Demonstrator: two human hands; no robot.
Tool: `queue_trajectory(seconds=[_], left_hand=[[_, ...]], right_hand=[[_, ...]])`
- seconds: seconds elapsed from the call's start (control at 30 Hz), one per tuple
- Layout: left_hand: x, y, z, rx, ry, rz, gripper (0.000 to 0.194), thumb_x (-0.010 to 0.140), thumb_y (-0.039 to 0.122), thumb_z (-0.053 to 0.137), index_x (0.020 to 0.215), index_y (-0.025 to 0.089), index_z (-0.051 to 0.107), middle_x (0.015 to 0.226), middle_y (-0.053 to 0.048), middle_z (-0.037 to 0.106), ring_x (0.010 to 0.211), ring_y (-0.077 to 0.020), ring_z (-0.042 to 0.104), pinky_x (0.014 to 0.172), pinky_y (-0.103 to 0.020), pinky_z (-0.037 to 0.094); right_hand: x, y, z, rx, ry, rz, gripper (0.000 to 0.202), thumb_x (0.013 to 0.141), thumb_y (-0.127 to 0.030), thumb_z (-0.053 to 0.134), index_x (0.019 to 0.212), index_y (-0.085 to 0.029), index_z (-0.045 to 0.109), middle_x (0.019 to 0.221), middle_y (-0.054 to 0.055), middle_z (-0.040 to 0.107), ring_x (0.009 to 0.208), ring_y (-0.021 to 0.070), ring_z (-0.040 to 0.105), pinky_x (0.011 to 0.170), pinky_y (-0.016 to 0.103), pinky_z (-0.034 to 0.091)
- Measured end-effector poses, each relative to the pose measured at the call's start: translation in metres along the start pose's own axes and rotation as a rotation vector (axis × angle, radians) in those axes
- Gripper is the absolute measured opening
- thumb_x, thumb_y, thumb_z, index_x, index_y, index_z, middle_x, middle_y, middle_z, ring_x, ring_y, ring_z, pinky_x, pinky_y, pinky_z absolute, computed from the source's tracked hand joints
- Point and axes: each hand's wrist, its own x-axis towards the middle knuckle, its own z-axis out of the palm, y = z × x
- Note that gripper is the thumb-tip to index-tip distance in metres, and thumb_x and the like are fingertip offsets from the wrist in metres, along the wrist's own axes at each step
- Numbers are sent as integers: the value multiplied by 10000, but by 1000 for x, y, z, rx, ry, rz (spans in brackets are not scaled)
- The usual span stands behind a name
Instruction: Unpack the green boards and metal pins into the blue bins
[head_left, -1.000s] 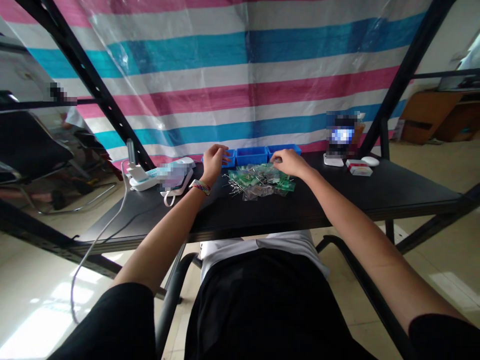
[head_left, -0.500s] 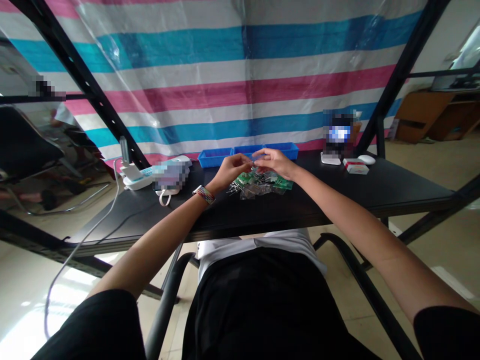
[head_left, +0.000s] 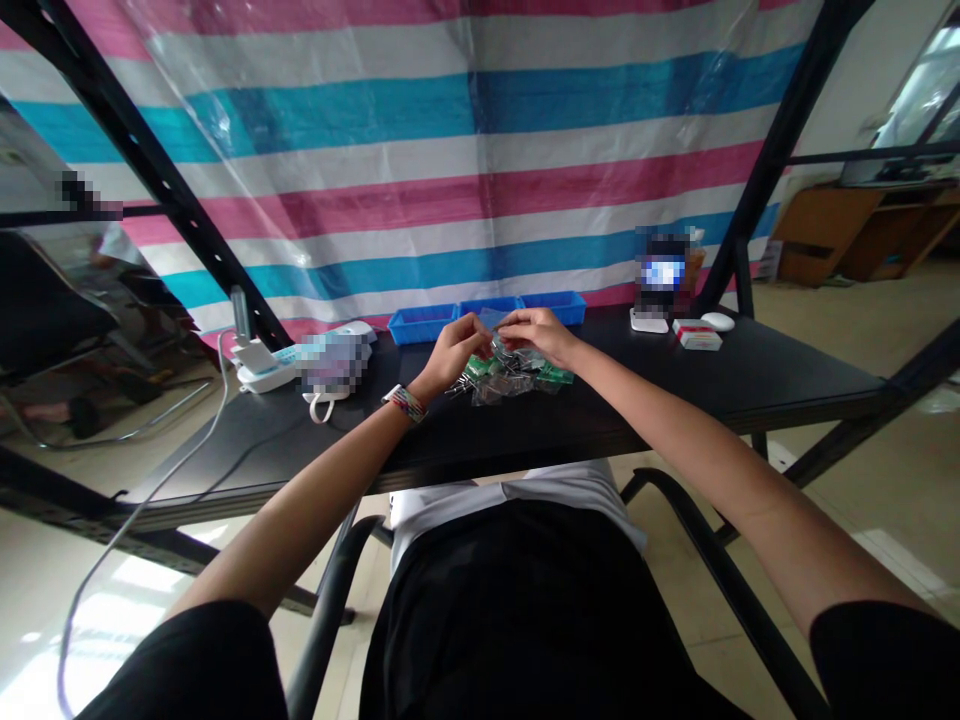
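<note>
Over a pile of small clear plastic bags with green and metallic pieces (head_left: pixel 512 382), both my hands are close together. A small clear plastic bag (head_left: pixel 491 319) shows between them, its top edge rising above the fingers. My left hand (head_left: pixel 454 352), with a patterned band on its wrist, pinches the bag's left side. From the right, my right hand (head_left: pixel 543 336) pinches the other side, thumb and fingers together. What the bag contains is too small to make out.
Blue trays (head_left: pixel 424 325) stand in a row behind the hands on the black table (head_left: pixel 600 420). To the left are a white power strip (head_left: pixel 271 374) and a blurred pouch (head_left: pixel 337 362). A small red-and-white box (head_left: pixel 697 335) and a white mouse (head_left: pixel 718 321) lie at right.
The hands have come slightly lower over the pile, and the clear bag between them now shows more plainly above the fingers. The whole view has shifted slightly.
</note>
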Motion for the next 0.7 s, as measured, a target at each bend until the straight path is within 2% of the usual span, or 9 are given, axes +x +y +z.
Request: queue_trajectory(seconds=[0.07,0.13,0.23,0.3,0.37,0.43,0.53,0.7], left_hand=[[1,-2,-1,8,14,-20,178,879,254,754,758,209,632,670,-18,669,640,-179,645,657,-298,518],[2,-5,-3,31,47,-39,272,915,282,732,686,213,602,611,-19,627,582,-163,600,604,-284,486],[3,-9,-6,15,104,-68,511,998,382,682,557,240,464,475,5,448,458,-131,460,515,-283,421],[3,-8,-7,-45,125,-109,571,1023,479,675,553,249,448,452,15,386,428,-128,432,495,-293,419],[3,-6,-7,-104,120,-160,548,1011,585,687,614,239,536,477,0,453,438,-144,489,494,-305,442],[2,-3,-6,-135,98,-195,498,976,638,721,725,215,642,552,-35,581,473,-164,569,502,-309,465],[1,0,-4,-120,61,-171,418,922,572,801,844,169,725,718,-90,728,546,-183,664,541,-308,503],[0,3,-5,-30,61,-55,297,881,432,841,870,144,772,848,-102,793,608,-180,714,583,-290,526]], right_hand=[[1,1,1,-28,3,-38,401,693,-471,977,875,-198,747,818,44,778,743,193,719,790,369,645],[1,2,2,-116,42,-121,379,730,-494,942,870,-204,743,814,44,770,740,203,711,781,381,636],[-3,0,1,-294,154,-260,341,833,-533,850,879,-210,750,831,59,767,757,226,707,780,391,613],[-8,-3,2,-394,210,-319,346,895,-560,799,913,-215,773,873,77,773,803,244,712,802,394,597],[-13,-5,3,-481,225,-356,371,933,-593,772,951,-224,801,918,88,777,842,255,704,833,400,583],[-16,-6,4,-556,215,-387,378,957,-609,759,989,-239,829,950,89,776,856,259,684,859,407,566],[-17,-5,4,-620,175,-421,333,999,-566,732,1045,-261,855,1022,92,778,875,257,661,879,406,544],[-16,-4,5,-607,130,-460,276,1027,-469,697,1132,-272,860,1142,100,763,882,244,654,874,396,547]])
